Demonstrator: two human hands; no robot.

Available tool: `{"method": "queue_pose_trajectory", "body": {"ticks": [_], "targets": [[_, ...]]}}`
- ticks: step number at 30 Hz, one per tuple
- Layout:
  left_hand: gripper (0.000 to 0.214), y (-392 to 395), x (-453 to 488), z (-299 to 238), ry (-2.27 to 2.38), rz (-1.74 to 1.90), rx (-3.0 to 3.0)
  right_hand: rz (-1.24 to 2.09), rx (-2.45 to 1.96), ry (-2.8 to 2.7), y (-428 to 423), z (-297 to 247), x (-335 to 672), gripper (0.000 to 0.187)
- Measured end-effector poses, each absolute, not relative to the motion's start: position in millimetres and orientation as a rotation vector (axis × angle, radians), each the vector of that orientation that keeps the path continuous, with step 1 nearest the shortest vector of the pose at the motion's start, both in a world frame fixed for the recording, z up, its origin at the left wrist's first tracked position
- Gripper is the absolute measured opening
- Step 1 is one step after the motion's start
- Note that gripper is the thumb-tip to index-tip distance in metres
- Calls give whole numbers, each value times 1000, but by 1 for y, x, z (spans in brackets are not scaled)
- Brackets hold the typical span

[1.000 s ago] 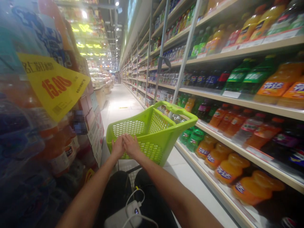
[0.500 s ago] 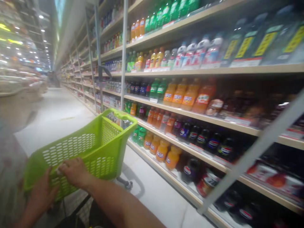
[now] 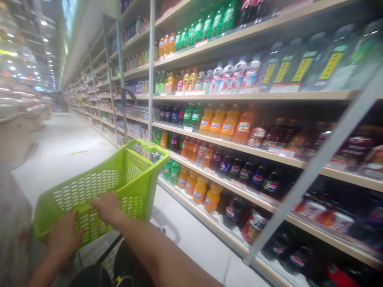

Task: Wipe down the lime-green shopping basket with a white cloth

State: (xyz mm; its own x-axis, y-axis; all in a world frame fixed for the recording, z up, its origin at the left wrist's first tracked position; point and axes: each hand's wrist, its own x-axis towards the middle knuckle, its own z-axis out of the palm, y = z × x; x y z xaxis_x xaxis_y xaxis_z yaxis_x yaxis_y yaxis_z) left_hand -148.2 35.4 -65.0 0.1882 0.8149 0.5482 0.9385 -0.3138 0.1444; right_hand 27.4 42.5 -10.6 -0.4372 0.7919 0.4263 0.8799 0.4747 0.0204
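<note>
A lime-green plastic shopping basket (image 3: 131, 175) on wheels stands in a shop aisle at the lower left. Both my hands rest on its near rim. My left hand (image 3: 64, 235) lies over the rim's left part with its fingers curled down onto it. My right hand (image 3: 107, 206) grips the rim nearer the middle, fingers folded over the edge. Nothing shows inside the basket.
Long shelves (image 3: 239, 147) of bottled drinks fill the right side: orange soda bottles (image 3: 206, 193) low down, dark cola bottles (image 3: 260, 179), green bottles higher up. A grey slanted shelf post (image 3: 314, 167) crosses the right. The pale tiled aisle floor (image 3: 66, 147) runs away at the left.
My view has swung right, from the aisle and a yellow price sign on the left to the drink shelves. My hands, close together before, now sit apart on the rim.
</note>
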Motion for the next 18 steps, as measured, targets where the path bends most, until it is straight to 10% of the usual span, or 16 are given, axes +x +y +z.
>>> {"method": "queue_pose_trajectory", "body": {"ticks": [18], "targets": [[53,14,-140,-49,-1989,-404,-2145,-467,-1465,-2015,69,31,186,27]]}}
